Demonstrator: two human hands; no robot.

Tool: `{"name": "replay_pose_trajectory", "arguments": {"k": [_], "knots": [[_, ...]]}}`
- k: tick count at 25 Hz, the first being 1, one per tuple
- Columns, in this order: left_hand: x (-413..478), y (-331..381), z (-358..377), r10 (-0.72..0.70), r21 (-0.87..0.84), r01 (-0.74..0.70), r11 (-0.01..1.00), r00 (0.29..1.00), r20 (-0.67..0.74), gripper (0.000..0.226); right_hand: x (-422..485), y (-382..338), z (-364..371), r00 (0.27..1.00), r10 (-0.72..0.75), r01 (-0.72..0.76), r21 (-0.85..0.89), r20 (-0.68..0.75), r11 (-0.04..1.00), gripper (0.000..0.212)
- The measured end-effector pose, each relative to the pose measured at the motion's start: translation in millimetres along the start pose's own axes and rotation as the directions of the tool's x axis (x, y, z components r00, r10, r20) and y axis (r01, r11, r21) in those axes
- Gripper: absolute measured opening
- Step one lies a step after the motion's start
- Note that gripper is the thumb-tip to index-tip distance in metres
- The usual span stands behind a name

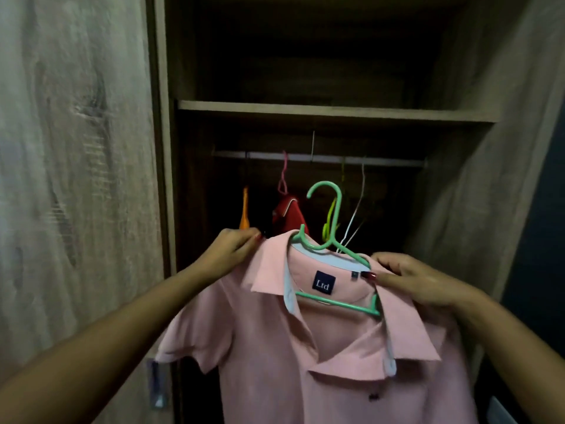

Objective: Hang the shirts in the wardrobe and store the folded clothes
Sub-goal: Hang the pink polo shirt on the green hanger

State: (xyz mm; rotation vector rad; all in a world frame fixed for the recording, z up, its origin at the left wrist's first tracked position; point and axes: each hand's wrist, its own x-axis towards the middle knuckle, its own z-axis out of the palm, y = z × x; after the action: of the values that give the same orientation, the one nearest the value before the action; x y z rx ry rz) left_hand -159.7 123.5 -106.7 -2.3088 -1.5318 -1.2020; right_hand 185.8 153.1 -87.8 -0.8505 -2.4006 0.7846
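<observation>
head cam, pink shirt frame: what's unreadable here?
- Head view: pink shirt hem cut off by bottom edge.
- Green hanger arms hidden under the collar.
- Red garment mostly behind the shirt and left hand.
- Top shelf contents lost in dark.
- Right hand fingers partly tucked behind collar.

Bare forearms, red-painted nails (370, 275)

The way to the rail (318, 158) is partly blocked: an orange hanger (244, 209) at 10 o'clock, a pink hanger (283, 174) with a red garment (289, 217) at 11, yellow-green (330, 220) and white (357, 209) hangers at 1. Some bare rail is seen between pink and yellow-green, plus at the far right end. Headroom is capped by the shelf (333, 110) at 12.
</observation>
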Motion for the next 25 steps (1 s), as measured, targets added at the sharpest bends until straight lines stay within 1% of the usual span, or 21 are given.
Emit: {"name": "replay_pose_trajectory", "arguments": {"k": [2,3,5,7,8,9,11,12,13,14,16,18,19,21,25], "knots": [[35,18,11,-0.077,-0.136,0.069,0.988,0.996,-0.055,0.034,-19,0,-10,0.997,0.071,-0.070,0.066,-0.025,0.995,0.015],[53,26,19,-0.095,-0.128,0.088,0.988,0.994,-0.046,0.032,-26,2,-15,0.992,0.124,-0.119,0.115,-0.036,0.986,0.017],[83,35,35,-0.145,0.021,0.144,0.989,0.985,0.094,0.036,-36,2,-23,0.971,0.233,-0.217,0.220,-0.049,0.951,0.025],[107,28,54,-0.239,0.201,0.193,0.960,0.941,0.238,0.040,-45,-2,-30,0.951,0.306,-0.281,0.276,-0.051,0.919,0.036],[114,21,60,-0.282,0.272,0.208,0.940,0.919,0.274,0.041,-49,-5,-31,0.945,0.322,-0.296,0.293,-0.046,0.909,0.044],[118,14,63,-0.321,0.327,0.226,0.917,0.907,0.272,0.041,-52,-6,-32,0.944,0.327,-0.298,0.316,-0.042,0.901,0.054],[115,-3,61,-0.381,0.379,0.294,0.877,0.908,0.177,0.031,-56,-10,-31,0.939,0.344,-0.308,0.406,-0.017,0.861,0.069],[110,-13,56,-0.411,0.378,0.342,0.860,0.904,0.118,0.027,-56,-14,-30,0.937,0.348,-0.315,0.454,0.012,0.833,0.074],[104,-22,49,-0.449,0.367,0.400,0.840,0.892,0.057,0.027,-54,-17,-29,0.937,0.346,-0.321,0.490,0.042,0.811,0.077],[96,-30,38,-0.486,0.352,0.455,0.818,0.874,-0.002,0.029,-50,-23,-27,0.936,0.346,-0.328,0.511,0.063,0.795,0.075],[81,-42,16,-0.531,0.348,0.527,0.775,0.842,-0.094,0.041,-39,-34,-23,0.936,0.339,-0.334,0.558,0.097,0.760,0.058],[68,-47,-7,-0.534,0.364,0.544,0.756,0.834,-0.138,0.055,-22,-45,-18,0.925,0.367,-0.349,0.597,0.098,0.722,0.036],[63,-50,-15,-0.517,0.392,0.537,0.747,0.840,-0.165,0.054,-13,-50,-16,0.917,0.389,-0.362,0.608,0.093,0.707,0.033],[56,-57,-29,-0.486,0.474,0.524,0.708,0.848,-0.212,0.039,9,-60,-14,0.901,0.425,-0.388,0.606,0.090,0.694,0.037],[49,-60,-41,-0.481,0.574,0.502,0.647,0.853,-0.202,0.025,40,-74,-17,0.882,0.468,-0.393,0.645,0.061,0.655,0.050]]}}
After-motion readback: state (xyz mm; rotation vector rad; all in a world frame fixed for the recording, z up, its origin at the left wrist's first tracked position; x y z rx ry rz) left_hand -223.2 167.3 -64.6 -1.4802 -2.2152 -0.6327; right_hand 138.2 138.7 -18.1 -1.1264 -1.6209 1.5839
